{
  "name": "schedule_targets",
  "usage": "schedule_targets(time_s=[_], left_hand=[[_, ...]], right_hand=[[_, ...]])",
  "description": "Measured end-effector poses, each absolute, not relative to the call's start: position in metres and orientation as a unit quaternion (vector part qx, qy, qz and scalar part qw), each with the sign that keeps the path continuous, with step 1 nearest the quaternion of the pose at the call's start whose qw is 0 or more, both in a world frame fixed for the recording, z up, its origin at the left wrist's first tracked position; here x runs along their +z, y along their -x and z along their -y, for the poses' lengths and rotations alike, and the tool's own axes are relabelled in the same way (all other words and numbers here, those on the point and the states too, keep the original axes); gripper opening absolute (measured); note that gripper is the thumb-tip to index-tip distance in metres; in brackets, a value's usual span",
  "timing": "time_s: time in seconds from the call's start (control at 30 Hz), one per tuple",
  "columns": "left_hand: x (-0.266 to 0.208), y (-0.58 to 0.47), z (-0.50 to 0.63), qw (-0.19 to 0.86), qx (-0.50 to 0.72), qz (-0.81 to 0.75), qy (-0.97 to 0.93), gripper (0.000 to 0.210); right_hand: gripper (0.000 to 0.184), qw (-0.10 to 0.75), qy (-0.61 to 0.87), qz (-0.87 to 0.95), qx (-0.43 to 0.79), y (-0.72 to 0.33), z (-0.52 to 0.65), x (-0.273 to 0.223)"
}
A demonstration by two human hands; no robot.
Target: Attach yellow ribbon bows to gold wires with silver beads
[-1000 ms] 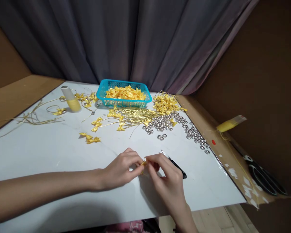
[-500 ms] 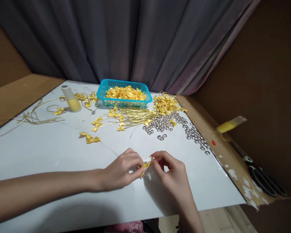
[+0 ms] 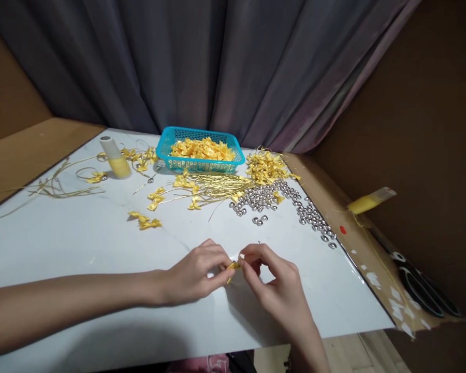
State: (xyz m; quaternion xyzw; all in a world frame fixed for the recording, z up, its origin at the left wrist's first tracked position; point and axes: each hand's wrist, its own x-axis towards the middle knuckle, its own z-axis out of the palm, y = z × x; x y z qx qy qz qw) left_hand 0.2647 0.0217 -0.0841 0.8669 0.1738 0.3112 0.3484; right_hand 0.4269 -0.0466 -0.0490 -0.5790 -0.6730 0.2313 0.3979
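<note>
While hands (image 3: 202, 270) pinch ylw bow (image 3: 234, 265), wht tbl (image 3: 81, 248), gry curtain (image 3: 186, 67) bhnd

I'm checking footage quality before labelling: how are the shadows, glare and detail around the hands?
Head view: a soft shadow falls on the white table below the right hand; head view: glare streaks the table's right edge; head view: the yellow piece between the fingers is too small to read clearly.

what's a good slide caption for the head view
Both hands meet at a small yellow piece, silver beads and a blue basket of yellow bows beyond.
</note>
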Motion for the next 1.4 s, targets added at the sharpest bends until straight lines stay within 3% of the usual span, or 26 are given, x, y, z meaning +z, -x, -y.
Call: schedule_targets(time_s=[1.07,1.4], left_hand=[[-0.084,-0.262,-0.020,0.307,0.322,-0.124,-0.887,0.015],[-0.085,-0.262,-0.021,0.307,0.317,-0.129,-0.888,0.016]], right_hand=[[0.008,0.369,0.611,0.648,0.268,-0.435,0.051,-0.049],[0.013,0.343,0.554,0.659,0.375,-0.429,0.061,-0.038]])
